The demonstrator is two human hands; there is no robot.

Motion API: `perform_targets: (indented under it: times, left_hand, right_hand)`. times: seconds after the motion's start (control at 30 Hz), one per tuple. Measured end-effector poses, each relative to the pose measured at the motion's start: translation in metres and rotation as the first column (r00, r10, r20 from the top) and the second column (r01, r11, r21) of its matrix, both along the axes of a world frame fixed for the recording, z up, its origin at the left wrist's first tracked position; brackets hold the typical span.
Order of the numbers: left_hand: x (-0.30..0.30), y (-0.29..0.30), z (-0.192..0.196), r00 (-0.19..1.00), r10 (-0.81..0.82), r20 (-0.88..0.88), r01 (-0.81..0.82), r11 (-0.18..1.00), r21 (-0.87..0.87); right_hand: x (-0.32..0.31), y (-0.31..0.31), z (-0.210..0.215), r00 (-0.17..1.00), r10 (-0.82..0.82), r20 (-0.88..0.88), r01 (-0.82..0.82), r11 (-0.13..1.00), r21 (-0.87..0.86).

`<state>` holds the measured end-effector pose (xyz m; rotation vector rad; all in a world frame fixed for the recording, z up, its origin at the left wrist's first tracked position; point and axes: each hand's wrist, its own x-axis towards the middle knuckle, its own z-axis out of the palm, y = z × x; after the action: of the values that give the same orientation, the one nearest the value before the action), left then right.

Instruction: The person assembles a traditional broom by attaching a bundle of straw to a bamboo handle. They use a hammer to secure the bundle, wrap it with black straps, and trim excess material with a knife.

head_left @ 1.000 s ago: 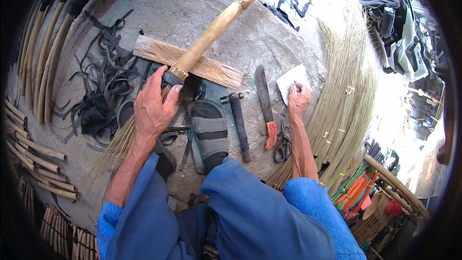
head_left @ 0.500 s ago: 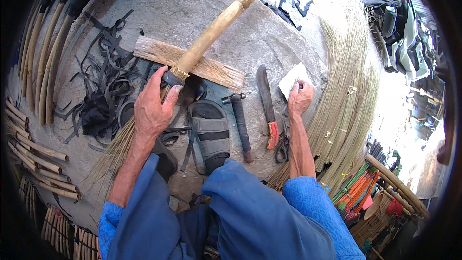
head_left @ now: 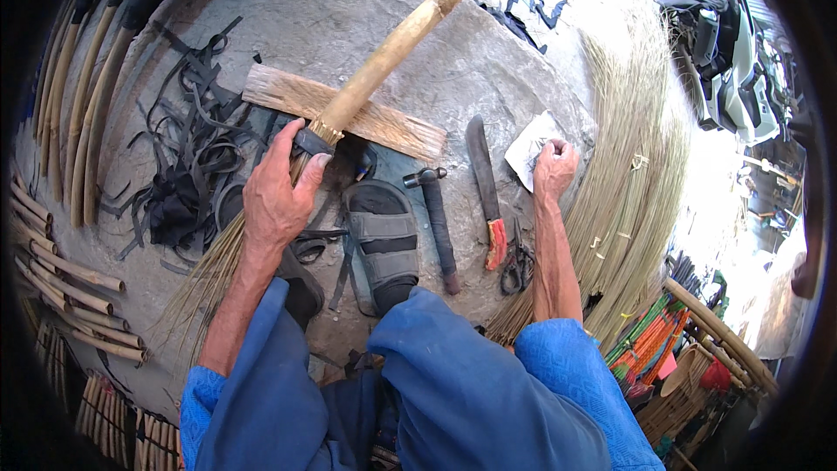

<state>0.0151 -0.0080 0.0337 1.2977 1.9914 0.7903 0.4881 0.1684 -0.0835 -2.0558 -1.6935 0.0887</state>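
Observation:
My left hand (head_left: 277, 185) is wrapped round a broom at its neck, where a black rubber strip (head_left: 312, 142) binds straw bristles (head_left: 218, 257) to a bamboo handle (head_left: 384, 57). The handle slants up to the right across a wooden board (head_left: 397, 129); the bristles run down beneath my left forearm. Over a white sheet (head_left: 521, 153) bearing small dark bits, my right hand (head_left: 555, 171) has its fingers pinched together. Whatever they may hold is too small to make out. Between the hands lie a hammer (head_left: 437, 222), a red-handled machete (head_left: 483, 176) and scissors (head_left: 517, 267).
Tangled black strips (head_left: 187, 170) lie left of the broom. My sandalled foot (head_left: 382, 240) is beside the hammer. A long straw bundle (head_left: 632, 174) spreads at right. Broom handles (head_left: 91, 122) and cut bamboo sticks (head_left: 78, 296) line the left side.
My right hand has shifted slightly right and its fingers have drawn closer together, showing more of the white sheet. My left hand and the broom have stayed in place.

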Motion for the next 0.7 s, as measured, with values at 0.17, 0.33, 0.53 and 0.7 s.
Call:
perform_targets:
  times: [0.17,0.33,0.53,0.7]
  left_hand:
    - [0.000,0.000,0.000,1.000,0.004,-0.002,-0.004,1.000,-0.028]
    - [-0.001,0.000,0.001,1.000,-0.003,0.010,0.004,1.000,-0.031]
    - [-0.001,0.000,0.000,1.000,-0.008,0.008,0.008,1.000,-0.028]
    - [-0.002,0.000,-0.001,1.000,-0.004,0.022,0.004,1.000,-0.024]
  right_hand:
    - [-0.004,0.014,-0.005,0.981,-0.168,0.097,0.181,0.972,-0.147]
    - [-0.019,0.015,-0.011,0.980,-0.168,0.107,0.181,0.976,-0.119]
    - [-0.027,0.014,-0.012,0.989,-0.072,0.128,0.072,0.997,0.010]
    - [-0.030,0.011,-0.013,0.990,-0.056,0.132,0.058,0.998,-0.013]
